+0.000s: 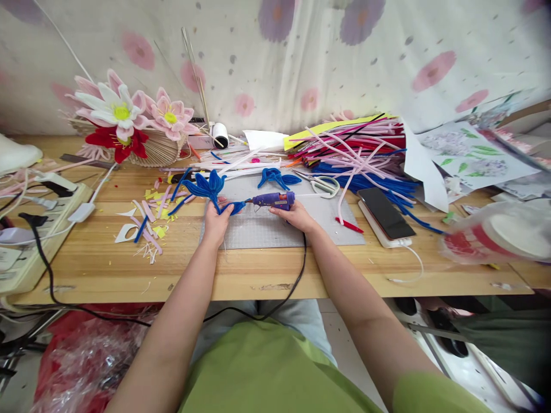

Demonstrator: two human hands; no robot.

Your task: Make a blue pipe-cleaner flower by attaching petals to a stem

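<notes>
Nearest: black cord (301,269) drops off the front edge of the wooden desk (241,291) from the glue-gun area. Grey mat (258,235) on the desk, both hands over it.

Left hand (216,222): thumb and fingers pinching blue fuzzy flower (209,186) and blue petal piece (236,207), petal to the right of the flower. Right hand (295,215): fingers closed around purple glue gun (273,200), nozzle pointing left, right at the petal piece; can't tell if it touches. Exact finger spread under the gun: can't tell.

Left of mat: yellow, pink and white scraps (155,221), then power strip (47,229). Right: red pen (349,225) across mat edge, phone (386,212) on white power bank (379,234), bagged cup (495,235).

Farther: second blue piece (278,178) and scissors (323,184) at mat's back edge; blue stems (374,182) and pink/red stems (353,143) behind. Back left: pink, white and red fuzzy flowers (123,117). Floral curtain (241,63) last.
</notes>
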